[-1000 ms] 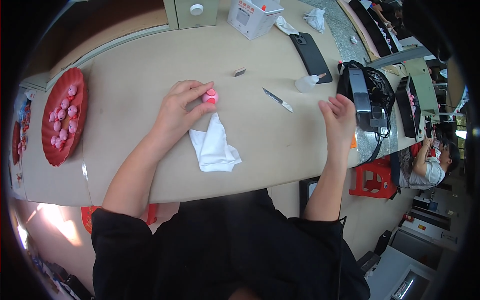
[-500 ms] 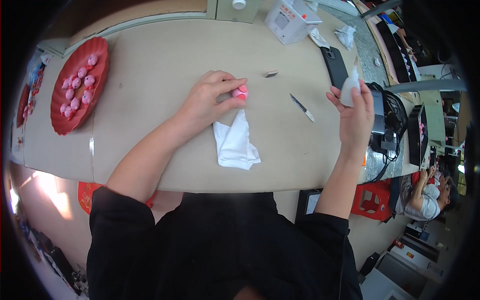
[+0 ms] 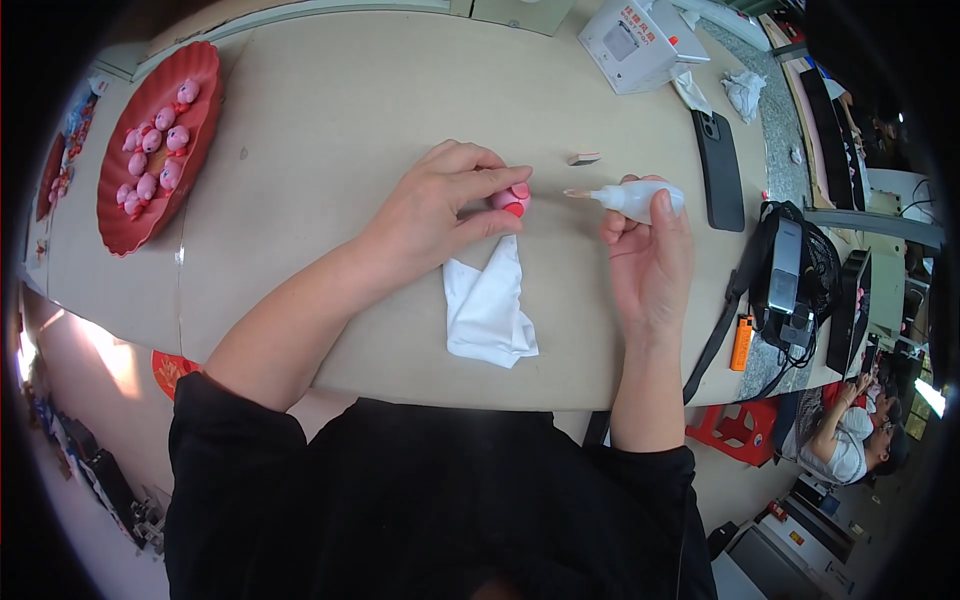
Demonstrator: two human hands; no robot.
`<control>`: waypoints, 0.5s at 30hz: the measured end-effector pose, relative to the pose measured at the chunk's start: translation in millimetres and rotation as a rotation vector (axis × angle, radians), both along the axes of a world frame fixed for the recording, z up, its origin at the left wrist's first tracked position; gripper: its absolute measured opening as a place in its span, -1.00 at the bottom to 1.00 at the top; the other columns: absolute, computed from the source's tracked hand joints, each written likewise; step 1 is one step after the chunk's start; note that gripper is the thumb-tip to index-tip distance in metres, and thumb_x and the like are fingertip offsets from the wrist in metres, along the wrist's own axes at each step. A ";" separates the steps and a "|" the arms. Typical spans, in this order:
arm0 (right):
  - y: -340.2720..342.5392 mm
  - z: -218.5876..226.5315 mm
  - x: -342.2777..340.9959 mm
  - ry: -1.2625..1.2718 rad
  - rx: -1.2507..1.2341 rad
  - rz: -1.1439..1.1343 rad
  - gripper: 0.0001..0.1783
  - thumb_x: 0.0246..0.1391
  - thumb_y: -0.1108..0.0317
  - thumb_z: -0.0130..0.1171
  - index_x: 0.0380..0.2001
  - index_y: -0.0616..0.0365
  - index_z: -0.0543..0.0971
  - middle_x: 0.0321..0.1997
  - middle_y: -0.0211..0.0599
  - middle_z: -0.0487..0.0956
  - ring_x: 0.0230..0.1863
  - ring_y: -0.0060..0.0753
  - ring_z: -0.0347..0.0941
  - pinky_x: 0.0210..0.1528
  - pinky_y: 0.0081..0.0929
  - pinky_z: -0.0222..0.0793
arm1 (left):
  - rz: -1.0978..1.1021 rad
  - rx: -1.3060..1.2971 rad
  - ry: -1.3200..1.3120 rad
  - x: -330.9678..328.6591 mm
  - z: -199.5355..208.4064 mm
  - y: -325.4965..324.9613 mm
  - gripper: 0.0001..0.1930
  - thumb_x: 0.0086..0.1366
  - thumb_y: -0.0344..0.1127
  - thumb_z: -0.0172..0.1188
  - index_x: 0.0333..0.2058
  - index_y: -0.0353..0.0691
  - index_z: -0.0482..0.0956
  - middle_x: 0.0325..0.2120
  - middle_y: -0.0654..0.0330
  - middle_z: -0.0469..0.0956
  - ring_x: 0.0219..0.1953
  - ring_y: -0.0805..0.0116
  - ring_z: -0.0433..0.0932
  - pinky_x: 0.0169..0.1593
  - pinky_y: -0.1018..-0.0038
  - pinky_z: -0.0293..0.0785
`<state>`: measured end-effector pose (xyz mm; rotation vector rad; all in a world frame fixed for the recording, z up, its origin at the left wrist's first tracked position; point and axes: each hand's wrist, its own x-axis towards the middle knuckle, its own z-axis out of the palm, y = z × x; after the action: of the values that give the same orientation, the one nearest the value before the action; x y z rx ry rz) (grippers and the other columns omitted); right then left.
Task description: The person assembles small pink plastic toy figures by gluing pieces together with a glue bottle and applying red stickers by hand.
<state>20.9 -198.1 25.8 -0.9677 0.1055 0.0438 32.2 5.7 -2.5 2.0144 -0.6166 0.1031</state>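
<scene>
Between the thumb and fingers of my left hand (image 3: pixel 440 198) is a small pink figure (image 3: pixel 511 199) with red parts, close above the table. My right hand (image 3: pixel 650 250) grips a white squeeze bottle (image 3: pixel 638 199), tipped on its side. Its thin nozzle points left at the figure, with a gap between them. A folded white cloth (image 3: pixel 490 310) lies just below my left hand. Beyond the bottle rests a small flat block (image 3: pixel 584 158). The knife seen earlier is hidden now, in the area of my right hand.
A red scalloped tray (image 3: pixel 112 225) with several pink figures stands at the left. On the right are a black phone (image 3: pixel 722 170), a white box (image 3: pixel 625 45), crumpled tissue (image 3: pixel 744 94), an orange lighter (image 3: pixel 741 343) and a black bag (image 3: pixel 815 255). Another person (image 3: pixel 855 440) sits at far right.
My right hand has brought the bottle left and turned it from upright to lying sideways, nozzle toward the figure. My left hand keeps its hold. The whole view has shifted slightly.
</scene>
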 end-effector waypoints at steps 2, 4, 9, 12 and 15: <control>0.6 -4.0 0.7 -0.019 -0.094 -0.008 -0.79 0.07 0.30 0.02 -0.28 0.19 0.37 -0.44 -0.38 0.40 -0.49 -0.57 0.27 -0.44 -0.61 0.18 | 0.005 0.018 -0.014 0.6 -0.6 -0.5 -0.62 -0.07 -0.34 0.27 -0.19 -0.22 0.51 -0.34 0.21 0.42 -0.28 0.31 0.35 -0.25 0.49 0.36; -1.5 -12.0 0.7 -0.135 -0.249 0.003 -0.77 0.08 0.28 0.02 -0.27 0.20 0.34 -0.45 -0.36 0.39 -0.49 -0.56 0.28 -0.44 -0.61 0.19 | 0.010 -0.006 0.000 0.0 0.0 -1.2 -0.62 -0.07 -0.34 0.27 -0.19 -0.22 0.51 -0.34 0.20 0.42 -0.28 0.30 0.34 -0.24 0.48 0.36; 1.6 -13.3 -4.3 -0.193 -0.348 -0.017 -0.74 0.07 0.30 0.03 -0.25 0.20 0.29 -0.42 -0.35 0.39 -0.48 -0.58 0.29 -0.44 -0.63 0.21 | -0.001 0.017 0.033 0.5 2.5 -0.3 -0.60 -0.07 -0.38 0.27 -0.16 -0.20 0.50 -0.31 0.21 0.42 -0.25 0.32 0.35 -0.20 0.49 0.37; 2.1 -15.2 -6.9 -0.211 -0.407 -0.002 -0.73 0.06 0.31 0.04 -0.24 0.21 0.27 -0.40 -0.35 0.38 -0.48 -0.59 0.29 -0.43 -0.65 0.23 | -0.012 0.053 0.031 0.7 2.6 0.7 -0.57 -0.07 -0.41 0.27 -0.14 -0.18 0.49 -0.27 0.23 0.43 -0.22 0.35 0.35 -0.18 0.51 0.38; 2.4 -15.6 -8.8 -0.230 -0.457 0.009 -0.73 0.07 0.33 0.03 -0.22 0.20 0.25 -0.38 -0.33 0.38 -0.47 -0.59 0.29 -0.41 -0.66 0.24 | -0.009 0.054 0.013 0.9 0.7 1.1 -0.57 -0.08 -0.40 0.28 -0.14 -0.17 0.49 -0.28 0.24 0.43 -0.23 0.35 0.35 -0.19 0.51 0.38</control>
<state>12.1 -195.7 10.2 -1.4221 -0.1062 -0.0876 33.1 6.8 -1.7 2.0628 -0.6258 0.0689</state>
